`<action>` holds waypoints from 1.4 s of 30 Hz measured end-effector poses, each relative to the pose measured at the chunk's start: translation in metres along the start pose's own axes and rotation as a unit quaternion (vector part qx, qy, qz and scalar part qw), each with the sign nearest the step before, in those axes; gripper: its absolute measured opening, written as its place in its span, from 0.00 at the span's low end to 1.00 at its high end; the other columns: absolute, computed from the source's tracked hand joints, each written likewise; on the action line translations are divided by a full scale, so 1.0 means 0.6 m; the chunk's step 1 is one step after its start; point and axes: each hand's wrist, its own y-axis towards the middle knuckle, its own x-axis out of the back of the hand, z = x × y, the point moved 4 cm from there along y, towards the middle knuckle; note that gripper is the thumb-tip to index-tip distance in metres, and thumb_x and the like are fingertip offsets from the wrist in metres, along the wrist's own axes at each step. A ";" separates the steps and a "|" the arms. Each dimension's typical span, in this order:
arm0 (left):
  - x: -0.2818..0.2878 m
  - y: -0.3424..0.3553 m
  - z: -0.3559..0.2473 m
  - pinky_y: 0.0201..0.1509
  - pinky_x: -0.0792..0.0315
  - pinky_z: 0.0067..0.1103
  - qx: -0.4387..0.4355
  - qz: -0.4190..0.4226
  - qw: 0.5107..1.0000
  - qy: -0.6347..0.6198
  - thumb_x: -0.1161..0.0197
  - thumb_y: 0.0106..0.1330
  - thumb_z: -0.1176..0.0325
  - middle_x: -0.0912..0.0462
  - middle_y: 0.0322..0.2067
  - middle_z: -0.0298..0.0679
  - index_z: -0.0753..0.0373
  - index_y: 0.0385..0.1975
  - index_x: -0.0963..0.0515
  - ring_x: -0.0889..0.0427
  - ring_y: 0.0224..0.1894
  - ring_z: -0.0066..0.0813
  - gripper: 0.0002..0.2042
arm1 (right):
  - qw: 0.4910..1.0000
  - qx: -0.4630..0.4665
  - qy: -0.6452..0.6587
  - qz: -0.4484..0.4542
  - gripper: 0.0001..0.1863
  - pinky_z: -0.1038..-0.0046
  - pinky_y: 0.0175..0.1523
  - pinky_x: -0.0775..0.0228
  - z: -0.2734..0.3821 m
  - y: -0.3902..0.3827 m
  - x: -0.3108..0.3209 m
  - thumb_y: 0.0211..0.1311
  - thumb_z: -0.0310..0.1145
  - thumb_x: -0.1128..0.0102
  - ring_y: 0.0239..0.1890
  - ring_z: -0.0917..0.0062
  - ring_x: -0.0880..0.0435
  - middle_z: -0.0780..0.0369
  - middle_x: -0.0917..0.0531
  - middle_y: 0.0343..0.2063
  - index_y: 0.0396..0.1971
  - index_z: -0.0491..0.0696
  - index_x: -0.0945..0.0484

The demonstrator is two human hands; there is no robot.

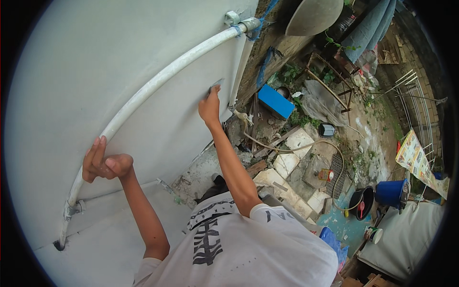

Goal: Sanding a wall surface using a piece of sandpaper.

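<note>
Right hand [209,109] has a thin grey flat piece [217,83] pinched at the fingertips — piece sits at the white wall [95,62], in the area framed by the bowed-looking white pipe [146,91], near its upper end (mostly hidden by the fingers, so scraper vs. plain sheet: can't tell). Left hand [107,162] is on the lower stretch of that pipe, fingers up against it, thumb bent in; can't tell if the fingers wrap round. Pipe's upper end goes into a grey fitting [251,24] with blue cord [262,29] tied beside it. Markings: wearer's white T-shirt [287,248] has bold black brush-style print on the front, a line of small capitals along a striped band, more dark letters on the right sleeve. Off to the right, a multicoloured printed sheet [417,155] hangs at an angle — yellowish, its text too small to read. Red-and-yellow packet [326,174] on the ground, print also too small. Also there: bright blue box [276,102], hose [306,144], blue bucket [389,193] beside a black tub [356,198].
</note>
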 end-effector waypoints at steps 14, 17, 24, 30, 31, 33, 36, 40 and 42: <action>0.006 -0.012 0.002 0.51 0.37 0.17 0.001 -0.007 1.000 0.018 0.71 0.75 0.62 0.17 0.27 0.28 0.59 0.31 0.19 0.32 0.42 0.22 0.26 | 0.997 -0.067 0.032 0.022 0.33 0.65 0.79 0.66 -0.120 0.033 0.006 0.60 0.16 0.62 0.76 0.49 0.60 0.32 0.52 0.69 0.67 0.23 0.53; -0.008 -0.005 0.003 0.49 0.37 0.16 -0.003 -0.028 0.999 0.015 0.72 0.77 0.61 0.18 0.26 0.28 0.59 0.30 0.19 0.33 0.41 0.22 0.27 | 0.999 0.011 0.036 0.013 0.32 0.65 0.79 0.66 -0.121 0.021 -0.007 0.61 0.16 0.62 0.76 0.50 0.59 0.33 0.51 0.70 0.66 0.23 0.51; 0.008 -0.010 0.011 0.48 0.30 0.17 0.028 0.009 0.998 -0.051 0.74 0.78 0.58 0.25 0.26 0.30 0.62 0.31 0.21 0.30 0.43 0.21 0.29 | 0.998 -0.020 0.060 -0.016 0.31 0.67 0.78 0.63 -0.157 0.026 -0.004 0.61 0.16 0.60 0.75 0.50 0.53 0.33 0.47 0.69 0.65 0.23 0.47; 0.010 -0.007 0.006 0.48 0.32 0.19 -0.016 -0.010 1.000 0.024 0.73 0.79 0.56 0.23 0.28 0.32 0.61 0.31 0.21 0.29 0.41 0.24 0.29 | 0.999 0.021 -0.020 -0.043 0.34 0.65 0.76 0.55 -0.157 0.023 -0.014 0.56 0.19 0.58 0.73 0.48 0.46 0.30 0.42 0.65 0.65 0.24 0.49; 0.024 -0.008 0.009 0.48 0.32 0.19 -0.015 -0.002 1.000 0.023 0.73 0.79 0.56 0.23 0.28 0.32 0.61 0.31 0.21 0.29 0.41 0.24 0.29 | 0.999 0.014 -0.022 -0.041 0.34 0.65 0.76 0.55 -0.163 0.015 -0.009 0.56 0.19 0.58 0.73 0.48 0.46 0.30 0.42 0.65 0.65 0.24 0.49; 0.008 -0.013 0.014 0.50 0.33 0.20 0.004 -0.015 0.999 0.035 0.73 0.78 0.56 0.22 0.28 0.32 0.62 0.31 0.20 0.31 0.43 0.25 0.29 | 0.989 -0.126 0.075 0.034 0.33 0.65 0.78 0.59 -0.175 0.057 -0.012 0.58 0.19 0.60 0.75 0.48 0.53 0.31 0.47 0.67 0.65 0.23 0.49; 0.005 -0.011 0.003 0.51 0.34 0.20 0.043 -0.006 0.999 0.026 0.73 0.78 0.55 0.21 0.28 0.31 0.62 0.31 0.20 0.33 0.44 0.24 0.30 | 0.991 -0.085 0.089 0.049 0.37 0.64 0.79 0.67 -0.175 0.039 0.006 0.54 0.16 0.57 0.75 0.46 0.58 0.32 0.51 0.69 0.66 0.23 0.52; -0.001 -0.010 -0.005 0.52 0.36 0.20 0.055 -0.018 0.998 -0.013 0.73 0.78 0.54 0.20 0.27 0.31 0.62 0.31 0.19 0.33 0.44 0.24 0.30 | 0.876 -0.276 0.380 0.110 0.36 0.65 0.79 0.67 -0.218 0.053 -0.022 0.56 0.16 0.58 0.76 0.48 0.59 0.35 0.51 0.70 0.66 0.24 0.51; -0.009 -0.013 0.001 0.53 0.36 0.20 0.086 -0.023 0.995 -0.046 0.73 0.78 0.55 0.19 0.27 0.31 0.62 0.31 0.19 0.34 0.43 0.24 0.30 | 0.982 -0.090 0.167 0.017 0.35 0.66 0.79 0.67 -0.182 0.038 -0.045 0.57 0.17 0.59 0.76 0.48 0.60 0.33 0.52 0.70 0.66 0.24 0.51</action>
